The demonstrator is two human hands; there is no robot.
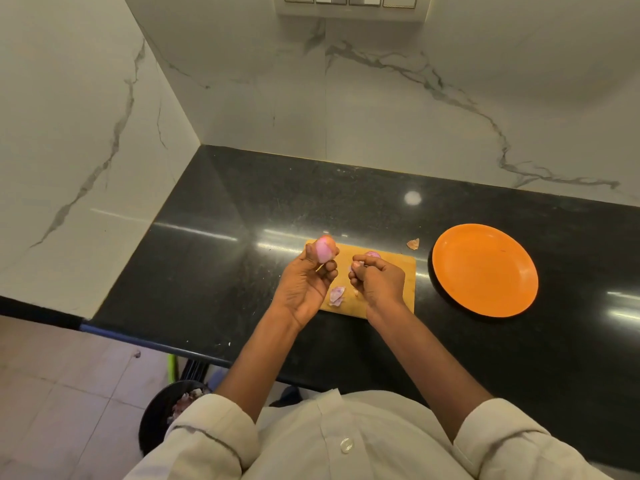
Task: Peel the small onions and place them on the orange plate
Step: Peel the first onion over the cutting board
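Left hand (pixel 306 277): raised above wooden cutting board (pixel 403 271), palm turned inward, fingers curled round small onion (pixel 325 248), half-peeled, long axis roughly upright, pink tip up. Right hand (pixel 375 277): knuckles up, fingertips pinching scrap of peel. Peel pieces (pixel 336 294) on board. Orange plate (pixel 485 270) right, on black surface (pixel 207 271).

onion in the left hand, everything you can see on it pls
The small onion is rounded, glossy pink-purple where it is bare, with tan-orange skin on its right side, so it looks partly peeled. The left hand holds it in its fingertips, raised over the wooden cutting board's left end. Nothing else touches it.
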